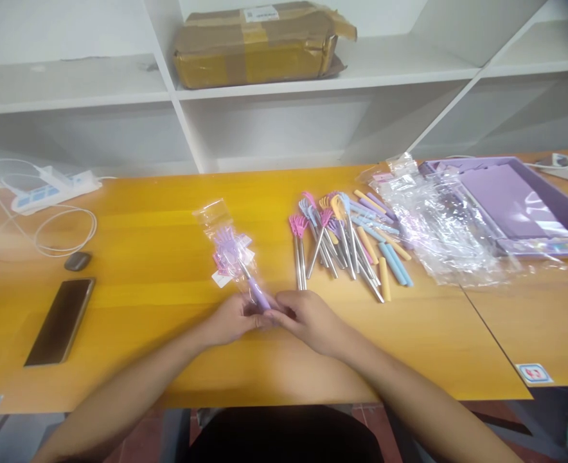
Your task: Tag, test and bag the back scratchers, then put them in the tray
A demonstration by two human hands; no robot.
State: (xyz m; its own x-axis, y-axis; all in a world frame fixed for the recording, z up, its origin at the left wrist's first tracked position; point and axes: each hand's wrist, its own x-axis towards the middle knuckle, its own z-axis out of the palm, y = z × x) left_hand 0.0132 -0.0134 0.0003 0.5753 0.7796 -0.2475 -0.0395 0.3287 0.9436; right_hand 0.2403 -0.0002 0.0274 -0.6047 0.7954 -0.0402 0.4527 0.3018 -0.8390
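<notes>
A purple claw-headed stick [259,293] with a silver shaft and purple handle lies inside a clear plastic bag [215,217]. Both my hands are closed round its handle end, near the front of the table. My left hand [232,319] grips from the left and my right hand [311,321] from the right, thumbs close together. Pink and white cards [222,278] show at the claw end. To the right lies a pile of silver sticks [301,260] with pink, blue, yellow and purple claw heads, beside loose coloured handle sleeves [384,280].
Clear plastic bags [450,225] overlap a purple tray [505,193] at the right. A phone [60,321], a small black case [78,260] and a power strip [57,190] with white cables sit left. A taped carton [259,48] rests on the shelf [409,61] behind.
</notes>
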